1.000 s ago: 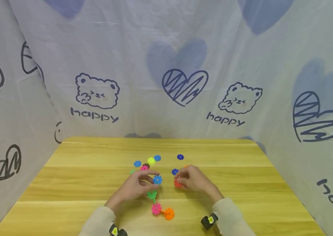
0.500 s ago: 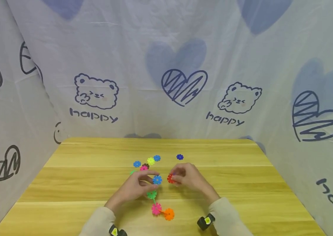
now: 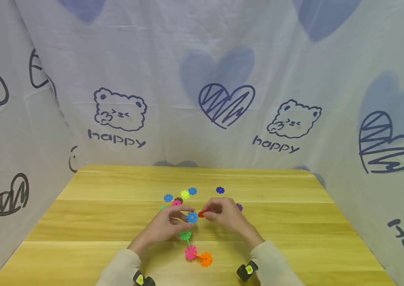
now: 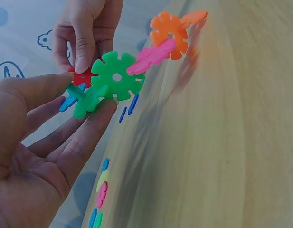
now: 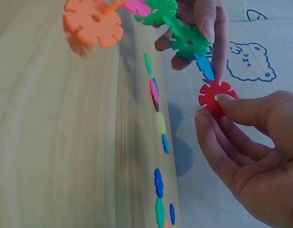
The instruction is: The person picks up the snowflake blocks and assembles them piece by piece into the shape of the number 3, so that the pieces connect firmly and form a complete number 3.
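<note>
My left hand (image 3: pixel 162 225) holds a chain of notched plastic snowflake discs between thumb and fingers. The chain runs from a blue disc (image 3: pixel 192 217) through green discs (image 4: pixel 104 76) and a pink disc (image 3: pixel 190 252) to orange pieces, the nearest an orange disc (image 3: pixel 206 259). Pinched by the thumb and fingers of my right hand (image 3: pixel 226 214) is a red snowflake disc (image 5: pixel 211 99). In the right wrist view its rim is right at the end of the tilted blue disc. The head view shows the red disc nearly edge-on, level with the blue one.
Loose snowflake discs lie behind the hands on the wooden table (image 3: pixel 294 222): a yellow disc (image 3: pixel 185 194), blue, pink and brown ones to the left, and a dark blue disc (image 3: pixel 220 190) farther right. A purple disc (image 3: pixel 239 207) shows beside my right hand. A printed cloth (image 3: pixel 173 131) hangs behind.
My right hand has moved left with the red disc, bringing it close to the blue disc. The red disc has turned from face-on to nearly edge-on. My left hand keeps its place.
</note>
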`<control>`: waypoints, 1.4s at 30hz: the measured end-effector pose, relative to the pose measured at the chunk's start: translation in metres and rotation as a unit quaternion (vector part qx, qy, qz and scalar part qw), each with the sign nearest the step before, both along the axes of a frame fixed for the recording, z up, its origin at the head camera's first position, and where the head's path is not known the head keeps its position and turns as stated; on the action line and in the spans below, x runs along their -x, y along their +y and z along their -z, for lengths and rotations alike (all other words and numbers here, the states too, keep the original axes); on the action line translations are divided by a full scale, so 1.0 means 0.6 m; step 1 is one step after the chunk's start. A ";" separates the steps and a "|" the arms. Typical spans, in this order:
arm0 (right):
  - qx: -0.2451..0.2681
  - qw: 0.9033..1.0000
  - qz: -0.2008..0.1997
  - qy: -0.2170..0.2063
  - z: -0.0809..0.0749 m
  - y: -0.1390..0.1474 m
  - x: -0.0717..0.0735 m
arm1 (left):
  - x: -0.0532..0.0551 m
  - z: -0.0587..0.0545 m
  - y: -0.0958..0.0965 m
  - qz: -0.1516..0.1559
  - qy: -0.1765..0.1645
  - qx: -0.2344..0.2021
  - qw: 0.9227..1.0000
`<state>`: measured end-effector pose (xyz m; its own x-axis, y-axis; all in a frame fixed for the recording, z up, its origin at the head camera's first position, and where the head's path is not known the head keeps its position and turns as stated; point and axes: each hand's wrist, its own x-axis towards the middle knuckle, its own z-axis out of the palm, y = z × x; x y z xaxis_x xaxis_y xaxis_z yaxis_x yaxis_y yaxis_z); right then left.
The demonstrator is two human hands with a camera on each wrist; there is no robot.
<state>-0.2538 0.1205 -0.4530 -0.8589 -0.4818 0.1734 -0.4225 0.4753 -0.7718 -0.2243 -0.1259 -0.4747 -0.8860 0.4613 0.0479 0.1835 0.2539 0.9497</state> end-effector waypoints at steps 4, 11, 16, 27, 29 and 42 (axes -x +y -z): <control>0.007 1.000 -0.001 -0.001 -0.001 -0.001 -0.002 | 0.001 0.001 0.001 0.004 0.004 0.000 1.000; 0.011 1.000 0.004 -0.012 -0.004 0.003 -0.006 | 0.001 0.002 0.004 0.004 0.002 0.002 1.000; 0.015 1.000 -0.002 -0.012 -0.003 0.003 -0.005 | 0.001 0.003 0.005 0.004 0.008 0.008 1.000; 0.025 1.000 -0.009 0.002 0.004 0.004 -0.003 | 0.002 0.002 0.009 0.001 0.024 0.025 0.999; 0.025 1.000 -0.006 0.007 0.005 0.004 -0.004 | 0.002 0.001 0.009 0.002 0.029 0.028 0.999; 0.034 0.999 0.004 0.019 0.009 -0.003 -0.010 | 0.000 -0.006 0.014 -0.008 0.044 0.030 0.999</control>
